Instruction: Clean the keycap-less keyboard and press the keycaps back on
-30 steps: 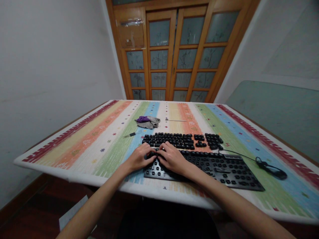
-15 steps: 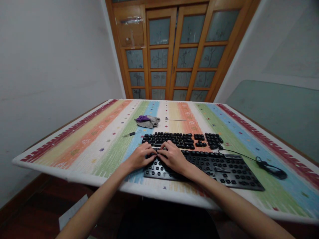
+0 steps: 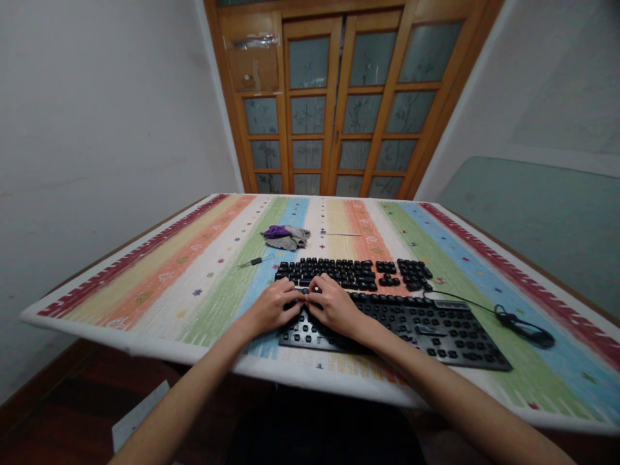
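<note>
A black keyboard (image 3: 387, 323) lies near the table's front edge, most of its keys bare of caps. A row of caps shows along its far edge. My left hand (image 3: 279, 303) and my right hand (image 3: 334, 303) meet over its far left corner. Both have bent fingers, with thumbs and fingertips pinched around a small black piece that looks like a keycap (image 3: 305, 290); the fingers mostly hide it. Just beyond the hands, loose black keycaps (image 3: 356, 274) lie in groups set out like a keyboard. The right forearm passes over the keyboard's near part.
A grey and purple cloth (image 3: 285, 237) lies farther back, with a thin rod (image 3: 341, 234) to its right. To the left is a small wire tool with a black handle (image 3: 256, 261). The keyboard's coiled cable (image 3: 526, 328) rests at right on the striped tablecloth (image 3: 159, 271).
My hands stay at the same corner of the keyboard, with only slight finger movement. The whole view has shifted very slightly.
</note>
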A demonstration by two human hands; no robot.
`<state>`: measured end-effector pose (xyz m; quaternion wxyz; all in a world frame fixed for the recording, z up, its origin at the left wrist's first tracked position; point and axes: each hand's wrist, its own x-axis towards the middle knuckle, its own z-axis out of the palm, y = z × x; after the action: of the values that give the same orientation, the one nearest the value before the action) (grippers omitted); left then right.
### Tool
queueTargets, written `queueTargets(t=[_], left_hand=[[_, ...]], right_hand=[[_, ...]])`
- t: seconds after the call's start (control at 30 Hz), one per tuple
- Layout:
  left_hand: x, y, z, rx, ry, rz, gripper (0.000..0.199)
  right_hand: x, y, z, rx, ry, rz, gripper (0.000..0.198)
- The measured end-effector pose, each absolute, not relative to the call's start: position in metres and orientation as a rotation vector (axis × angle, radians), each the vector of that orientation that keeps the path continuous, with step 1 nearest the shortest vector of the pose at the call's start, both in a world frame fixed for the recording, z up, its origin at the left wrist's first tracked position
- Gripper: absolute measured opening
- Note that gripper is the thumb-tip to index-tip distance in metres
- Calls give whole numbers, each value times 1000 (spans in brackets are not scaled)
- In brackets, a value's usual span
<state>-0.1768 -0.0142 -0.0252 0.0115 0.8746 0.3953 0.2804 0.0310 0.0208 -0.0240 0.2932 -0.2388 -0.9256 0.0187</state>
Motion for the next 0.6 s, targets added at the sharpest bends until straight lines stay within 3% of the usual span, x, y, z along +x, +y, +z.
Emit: queueTargets(t=[0.33, 0.6], left_hand=[[-177, -14, -28, 2713, 1204, 896, 15], [-181, -23, -23, 2601, 1291, 1050, 13]], right_hand=[[30, 25, -18, -659, -2485, 146, 9], [20, 89, 3, -820, -2377, 285, 11]])
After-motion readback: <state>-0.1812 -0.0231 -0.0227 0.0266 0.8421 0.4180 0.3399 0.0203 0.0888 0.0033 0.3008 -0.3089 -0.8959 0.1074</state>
